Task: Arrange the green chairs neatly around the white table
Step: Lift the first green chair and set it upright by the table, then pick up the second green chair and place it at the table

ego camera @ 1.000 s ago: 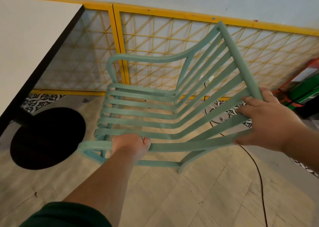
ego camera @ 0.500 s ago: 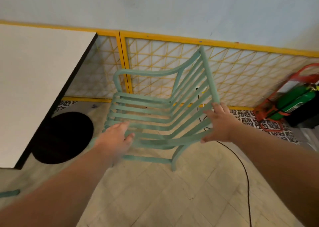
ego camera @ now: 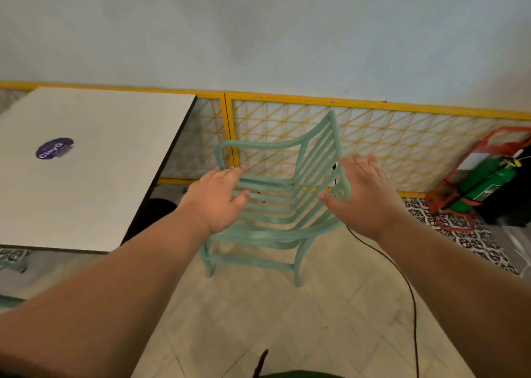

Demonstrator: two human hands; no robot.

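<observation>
Cable: a black lead trails across the tiled floor on the near right and runs up to the chair's right legs. From here I cannot tell whether a leg stands on it. Dragging the chair could snag or pinch it.
Left hand: it hovers over the left side of the seat with its fingers straight and slightly spread, gripping nothing. I cannot tell whether it touches the slats.
Right hand: it is held flat beside the near edge of the backrest, fingers straight and close together, and it also holds nothing. A one-sided shove from this hand would likely twist the chair instead of sliding it straight.
Green chair: it stands upright on the floor, just right of the table, with its seat facing left towards it. It looks angled to the table edge, so I judge it not yet neat.
Surface: the white top sits to the left, with a purple sticker on it. Its dark edge is near the chair's armrest, so pushing hard could knock the armrest into it.
Table base: it is a round black foot under the top, and the chair's left legs may catch on it.
Yellow lattice panel: it is right behind the chair, and a swing to the far side could scrape it.
Green cylinder: it is far right, well apart, and seems a small risk.
</observation>
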